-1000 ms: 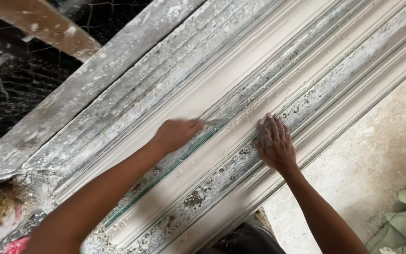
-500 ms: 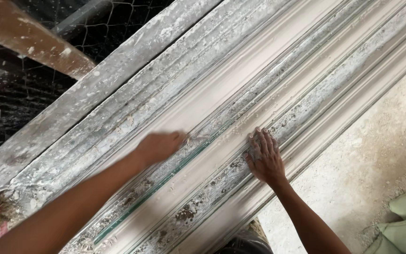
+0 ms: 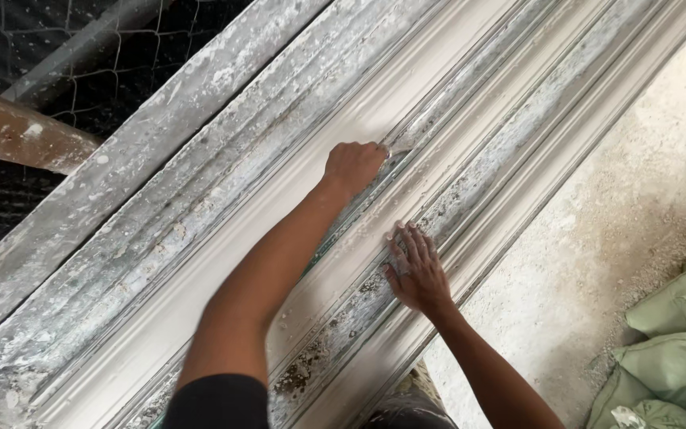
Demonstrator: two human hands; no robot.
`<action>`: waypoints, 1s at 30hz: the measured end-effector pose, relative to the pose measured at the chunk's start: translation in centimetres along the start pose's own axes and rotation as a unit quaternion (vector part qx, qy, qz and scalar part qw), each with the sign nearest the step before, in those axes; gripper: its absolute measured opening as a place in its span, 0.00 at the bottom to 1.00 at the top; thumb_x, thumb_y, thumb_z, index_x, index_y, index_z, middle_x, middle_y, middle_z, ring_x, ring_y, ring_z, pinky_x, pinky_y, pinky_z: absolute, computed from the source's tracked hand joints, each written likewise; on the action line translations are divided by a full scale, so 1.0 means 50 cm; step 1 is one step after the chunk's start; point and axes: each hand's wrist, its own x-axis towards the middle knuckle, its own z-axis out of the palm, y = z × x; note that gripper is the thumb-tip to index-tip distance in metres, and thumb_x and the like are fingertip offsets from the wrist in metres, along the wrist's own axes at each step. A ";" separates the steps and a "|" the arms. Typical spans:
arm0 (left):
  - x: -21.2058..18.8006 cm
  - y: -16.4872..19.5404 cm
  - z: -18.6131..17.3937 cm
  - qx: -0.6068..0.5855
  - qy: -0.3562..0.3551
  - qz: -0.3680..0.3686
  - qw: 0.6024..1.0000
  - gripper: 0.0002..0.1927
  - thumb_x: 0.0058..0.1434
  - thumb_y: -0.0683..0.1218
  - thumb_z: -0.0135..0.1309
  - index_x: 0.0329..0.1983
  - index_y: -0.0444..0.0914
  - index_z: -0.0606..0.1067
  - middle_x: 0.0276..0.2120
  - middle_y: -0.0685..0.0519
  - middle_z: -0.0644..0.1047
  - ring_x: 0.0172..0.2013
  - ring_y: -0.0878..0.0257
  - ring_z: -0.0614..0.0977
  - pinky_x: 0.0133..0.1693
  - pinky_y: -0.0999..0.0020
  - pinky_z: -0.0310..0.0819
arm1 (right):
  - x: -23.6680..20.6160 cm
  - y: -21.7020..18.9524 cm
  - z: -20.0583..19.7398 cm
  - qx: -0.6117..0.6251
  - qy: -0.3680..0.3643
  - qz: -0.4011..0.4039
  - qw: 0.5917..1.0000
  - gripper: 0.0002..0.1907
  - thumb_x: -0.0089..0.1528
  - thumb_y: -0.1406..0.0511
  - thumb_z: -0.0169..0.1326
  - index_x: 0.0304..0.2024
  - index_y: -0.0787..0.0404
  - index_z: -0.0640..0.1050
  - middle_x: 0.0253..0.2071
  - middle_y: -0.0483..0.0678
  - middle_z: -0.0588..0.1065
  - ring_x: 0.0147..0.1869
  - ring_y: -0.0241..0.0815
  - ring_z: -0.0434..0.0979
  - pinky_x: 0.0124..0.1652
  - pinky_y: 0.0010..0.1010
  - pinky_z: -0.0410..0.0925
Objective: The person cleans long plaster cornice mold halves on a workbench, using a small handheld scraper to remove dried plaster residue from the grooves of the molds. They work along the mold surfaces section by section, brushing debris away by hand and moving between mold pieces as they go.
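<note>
While the left hand (image 3: pixel 352 165) grips a scraper (image 3: pixel 397 149), the right hand (image 3: pixel 416 272) lies open by green sacks (image 3: pixel 672 349).

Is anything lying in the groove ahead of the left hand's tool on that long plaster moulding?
Nothing visible. The left hand presses a thin tool into the moulding; ahead the groove shows only dried plaster specks.
</note>
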 end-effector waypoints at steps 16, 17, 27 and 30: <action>-0.516 0.101 -0.228 -0.213 -0.098 -0.337 0.912 0.21 0.67 0.49 0.47 0.64 0.46 0.72 0.38 0.43 0.81 0.36 0.46 0.84 0.41 0.51 0.77 | -0.008 -0.012 -0.017 0.074 0.090 -0.063 0.991 0.33 0.68 0.52 0.42 0.71 0.63 0.63 0.74 0.65 0.55 0.78 0.67 0.50 0.70 0.62 0.48; -0.499 0.108 -0.226 -0.200 -0.076 -0.327 0.920 0.20 0.67 0.49 0.48 0.62 0.45 0.73 0.37 0.45 0.82 0.34 0.47 0.84 0.40 0.52 0.77 | -0.007 -0.012 -0.018 0.071 0.099 -0.075 0.990 0.33 0.69 0.53 0.42 0.71 0.65 0.63 0.74 0.67 0.55 0.78 0.69 0.51 0.70 0.63 0.48; -0.027 0.116 -0.017 -0.161 -0.043 -0.283 0.945 0.21 0.66 0.50 0.51 0.63 0.51 0.74 0.50 0.48 0.81 0.49 0.46 0.82 0.49 0.49 0.77 | 0.039 0.122 -0.031 0.176 -0.015 -0.142 0.974 0.31 0.68 0.53 0.41 0.70 0.62 0.63 0.72 0.65 0.56 0.77 0.68 0.48 0.69 0.63 0.45; -0.170 0.107 -0.052 -0.153 -0.056 -0.223 0.961 0.26 0.64 0.45 0.49 0.67 0.52 0.70 0.59 0.50 0.77 0.55 0.50 0.79 0.51 0.52 0.77 | 0.129 0.307 -0.050 0.086 0.092 -0.176 0.976 0.32 0.70 0.54 0.39 0.71 0.65 0.59 0.75 0.67 0.54 0.80 0.68 0.48 0.72 0.61 0.46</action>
